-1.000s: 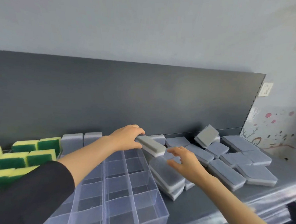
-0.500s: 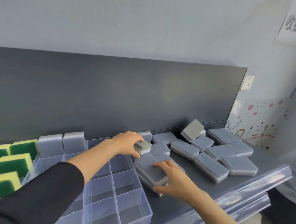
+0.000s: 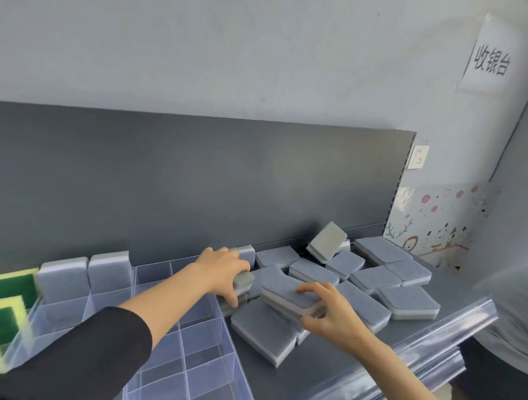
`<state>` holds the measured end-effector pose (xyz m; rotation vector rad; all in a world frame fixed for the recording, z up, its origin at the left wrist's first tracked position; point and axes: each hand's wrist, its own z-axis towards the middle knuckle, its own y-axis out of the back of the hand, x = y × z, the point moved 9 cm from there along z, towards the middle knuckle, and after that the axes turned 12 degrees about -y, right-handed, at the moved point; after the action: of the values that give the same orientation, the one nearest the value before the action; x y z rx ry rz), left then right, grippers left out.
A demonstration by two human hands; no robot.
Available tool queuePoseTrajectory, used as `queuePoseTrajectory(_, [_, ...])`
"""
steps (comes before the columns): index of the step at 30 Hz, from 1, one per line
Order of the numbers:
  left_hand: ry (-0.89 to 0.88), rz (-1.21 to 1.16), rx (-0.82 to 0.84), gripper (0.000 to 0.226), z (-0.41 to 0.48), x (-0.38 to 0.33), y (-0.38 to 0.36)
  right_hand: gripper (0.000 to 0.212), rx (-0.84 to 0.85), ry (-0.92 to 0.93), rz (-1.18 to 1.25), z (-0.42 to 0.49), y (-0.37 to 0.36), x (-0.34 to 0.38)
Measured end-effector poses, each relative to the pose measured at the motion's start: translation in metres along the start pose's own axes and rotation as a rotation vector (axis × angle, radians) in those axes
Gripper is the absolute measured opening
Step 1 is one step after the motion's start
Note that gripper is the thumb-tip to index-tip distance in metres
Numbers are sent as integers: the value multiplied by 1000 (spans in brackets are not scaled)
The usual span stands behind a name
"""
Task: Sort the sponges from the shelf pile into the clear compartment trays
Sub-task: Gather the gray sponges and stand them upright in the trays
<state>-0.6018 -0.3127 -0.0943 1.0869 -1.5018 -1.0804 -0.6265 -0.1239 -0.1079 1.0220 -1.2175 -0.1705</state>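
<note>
Left hand: closed around a grey sponge beside the clear tray.
Right hand: gripping a lifted sponge over the shelf pile.

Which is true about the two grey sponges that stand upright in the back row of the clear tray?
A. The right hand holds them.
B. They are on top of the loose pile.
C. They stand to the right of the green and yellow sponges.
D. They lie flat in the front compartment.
C: the two upright grey sponges stand in the back compartments of the clear tray, right of the green and yellow sponges; neither hand touches them.
</note>
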Motion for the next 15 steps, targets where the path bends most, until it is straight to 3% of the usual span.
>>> queuePoseTrajectory(5, [1,83,-23,55,0,-6,6,33,-18,-74,185,-1,5,-13])
queuePoseTrajectory(10, [-2,55,-218,33,-12,-9,38,13,-134,-77,321,-2,23,-14])
queuePoseTrajectory(15, [74,-179,-457,31,-39,7,76,43,-156,-88,421,-1,33,-9])
